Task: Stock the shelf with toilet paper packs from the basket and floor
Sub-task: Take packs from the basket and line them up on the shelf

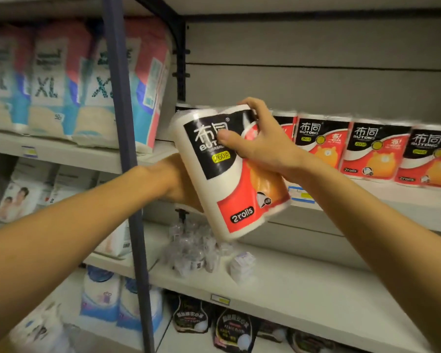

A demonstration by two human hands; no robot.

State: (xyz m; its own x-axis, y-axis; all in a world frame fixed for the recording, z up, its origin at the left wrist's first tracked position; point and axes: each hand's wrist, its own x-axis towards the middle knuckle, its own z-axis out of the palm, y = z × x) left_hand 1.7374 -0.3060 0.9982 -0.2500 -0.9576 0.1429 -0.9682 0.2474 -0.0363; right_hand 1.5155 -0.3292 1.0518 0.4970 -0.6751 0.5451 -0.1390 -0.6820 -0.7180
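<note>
A two-roll toilet paper pack (227,179) in white, black and red wrap hangs tilted in front of the shelf (382,200). My right hand (260,141) grips its top, thumb across the black label. My left hand (178,179) holds the pack from behind and is mostly hidden by it. A row of matching packs (377,151) stands upright on the shelf to the right. The held pack sits at the left end of that row, just off the shelf.
A dark upright post (127,149) divides this bay from the left bay with XL packs (49,82). Small clear-wrapped items (196,248) lie on the shelf below. Dark pouches (229,329) fill the bottom level.
</note>
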